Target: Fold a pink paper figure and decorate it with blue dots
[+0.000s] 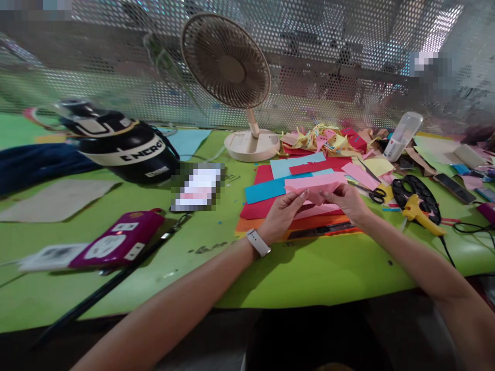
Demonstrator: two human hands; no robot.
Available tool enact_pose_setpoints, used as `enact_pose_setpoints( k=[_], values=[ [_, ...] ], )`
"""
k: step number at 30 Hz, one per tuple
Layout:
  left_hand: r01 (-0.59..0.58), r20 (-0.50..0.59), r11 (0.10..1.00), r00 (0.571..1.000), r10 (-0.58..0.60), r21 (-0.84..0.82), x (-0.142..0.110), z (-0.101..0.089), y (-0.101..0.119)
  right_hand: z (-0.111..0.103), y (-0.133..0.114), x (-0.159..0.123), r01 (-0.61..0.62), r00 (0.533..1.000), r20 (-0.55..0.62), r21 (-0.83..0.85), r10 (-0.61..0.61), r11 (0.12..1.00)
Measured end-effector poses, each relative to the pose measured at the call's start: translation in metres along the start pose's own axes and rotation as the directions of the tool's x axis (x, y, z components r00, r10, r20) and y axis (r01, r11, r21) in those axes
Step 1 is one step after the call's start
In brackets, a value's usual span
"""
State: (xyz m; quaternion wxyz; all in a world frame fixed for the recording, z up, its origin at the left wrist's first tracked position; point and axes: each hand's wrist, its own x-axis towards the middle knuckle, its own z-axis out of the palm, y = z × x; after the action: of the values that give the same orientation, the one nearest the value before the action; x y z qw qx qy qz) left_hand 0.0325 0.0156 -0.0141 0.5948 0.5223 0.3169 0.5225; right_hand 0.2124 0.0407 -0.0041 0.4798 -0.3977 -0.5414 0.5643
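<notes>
Between my two hands is a piece of pink paper (315, 182), partly folded along its near edge. My left hand (283, 214), with a pale watch on the wrist, pinches the paper's left part. On the other side my right hand (349, 202) grips it between thumb and fingers. Under the paper lie red sheets (257, 203), a blue strip (260, 191), a light blue piece and orange sheets (247, 225). A dark, slim tool, perhaps a cutter (328, 229), rests on the orange sheets, just below my hands.
Scissors (376, 194), a yellow glue gun (421, 215) on a black palette-like tray (412, 190) and a clear bottle (403, 136) are at right. Paper scraps (325, 141) heap behind. A fan (251, 144), black jug (131, 149), blurred phone (199, 186) and purple power strip (119, 238) stand left.
</notes>
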Motion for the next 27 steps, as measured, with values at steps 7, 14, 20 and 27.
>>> enact_pose_setpoints(
  k=[7, 14, 20, 27],
  values=[
    [0.042, -0.057, 0.999, 0.997, -0.044, -0.032, 0.0024, -0.0066, -0.0069, -0.0013, 0.0014, 0.0022, -0.05, 0.999, 0.013, 0.066, 0.049, 0.997],
    [0.095, -0.129, 0.989, 0.986, -0.109, -0.114, 0.0038, -0.0061, -0.007, -0.0058, -0.0024, 0.0038, 0.0, 0.998, -0.058, -0.047, -0.003, 0.999],
    [0.229, -0.074, 0.959, 0.967, -0.244, -0.165, -0.0018, -0.0015, -0.0004, -0.0029, -0.0055, 0.001, 0.031, 0.998, -0.045, -0.073, -0.034, 0.997],
    [0.24, 0.028, 0.97, 0.971, -0.239, -0.031, -0.0045, -0.0009, -0.0027, 0.0029, -0.0063, -0.0031, 0.069, 0.997, -0.028, -0.121, -0.072, 0.99]
  ],
)
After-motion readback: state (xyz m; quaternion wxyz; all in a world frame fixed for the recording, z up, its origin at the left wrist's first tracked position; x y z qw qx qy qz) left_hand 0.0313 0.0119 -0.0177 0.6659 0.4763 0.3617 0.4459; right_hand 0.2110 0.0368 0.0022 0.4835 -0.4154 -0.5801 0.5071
